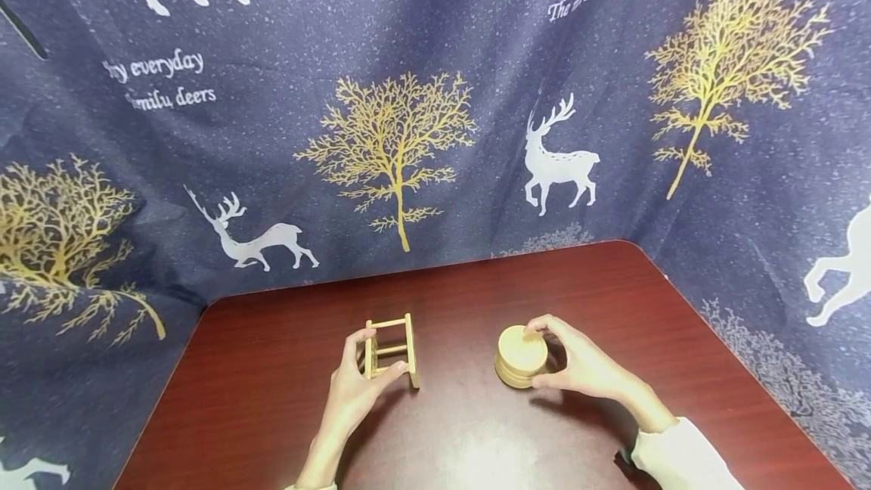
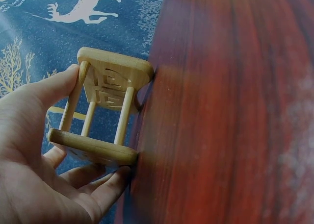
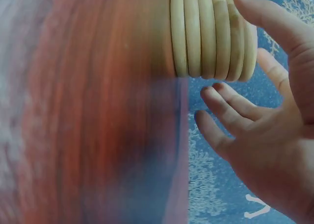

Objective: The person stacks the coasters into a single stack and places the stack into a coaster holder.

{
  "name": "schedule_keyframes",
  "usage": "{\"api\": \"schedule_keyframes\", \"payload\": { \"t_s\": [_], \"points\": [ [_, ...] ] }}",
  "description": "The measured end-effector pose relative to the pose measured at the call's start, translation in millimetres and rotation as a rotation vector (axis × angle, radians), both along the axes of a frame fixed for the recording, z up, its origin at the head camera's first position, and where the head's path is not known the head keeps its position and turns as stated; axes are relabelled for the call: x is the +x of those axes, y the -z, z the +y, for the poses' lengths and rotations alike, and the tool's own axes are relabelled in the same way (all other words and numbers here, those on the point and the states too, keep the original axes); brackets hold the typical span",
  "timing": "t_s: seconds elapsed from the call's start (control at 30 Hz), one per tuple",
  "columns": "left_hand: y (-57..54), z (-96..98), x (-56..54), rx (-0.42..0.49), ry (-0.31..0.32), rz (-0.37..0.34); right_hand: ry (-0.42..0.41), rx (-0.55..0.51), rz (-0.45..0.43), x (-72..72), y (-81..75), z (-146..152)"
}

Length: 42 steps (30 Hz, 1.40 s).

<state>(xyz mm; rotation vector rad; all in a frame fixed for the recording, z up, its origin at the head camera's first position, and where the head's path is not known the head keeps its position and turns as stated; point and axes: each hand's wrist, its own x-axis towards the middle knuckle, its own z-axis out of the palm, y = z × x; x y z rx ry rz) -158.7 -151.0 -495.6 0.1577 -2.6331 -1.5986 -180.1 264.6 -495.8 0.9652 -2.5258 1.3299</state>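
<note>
My left hand [image 1: 350,392] holds a small pale wooden rack [image 1: 410,346] that looks like a coaster holder. In the left wrist view, thin dowels join its two rounded panels, and a pattern is cut into the far panel [image 2: 113,69]. The thumb lies against one dowel, while the other fingers support the near panel. To the right stands a stack of round wooden coasters [image 1: 522,350]. My right hand [image 1: 581,361] grips its upper part between thumb and forefinger. In the right wrist view, several discs [image 3: 208,35] lie flush together, with the remaining fingers spread beside them.
A dark red wooden table [image 1: 463,278] lies beneath both hands, its surface glaring near the front. Behind and around it hangs a blue cloth [image 1: 476,172] printed with deer and trees. A small dark object [image 1: 624,460] shows beside the white right sleeve [image 1: 680,456].
</note>
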Motion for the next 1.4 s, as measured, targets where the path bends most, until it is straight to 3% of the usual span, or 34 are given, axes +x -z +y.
{"api": "schedule_keyframes", "payload": {
  "t_s": [0.2, 0.4, 0.67, 0.97, 1.2, 1.4],
  "points": [
    [-0.8, 0.1, -0.3, 0.005, 0.003, -0.006, -0.052, 0.012, -0.077, 0.1, 0.8, 0],
    [-0.7, 0.6, -0.3, 0.001, 0.005, -0.005, -0.061, 0.045, -0.053, 1.1, 4.5, -1],
    [-1.0, 0.4, -1.5, 0.003, 0.011, -0.012, 0.012, 0.149, 0.009, 1.1, 5.2, -6],
    [-3.8, -1.1, -2.0, 0.026, 0.015, -0.028, 0.056, 0.201, -0.023, 1.2, 4.1, -13],
    [-7.4, -0.3, -0.7, 0.027, 0.017, 0.018, 0.053, 0.204, -0.009, -0.9, 6.5, -15],
    [-16.8, 5.1, 2.4, -0.037, 0.001, 0.128, 0.056, 0.206, 0.010, -1.1, 8.0, -18]
  ]
}}
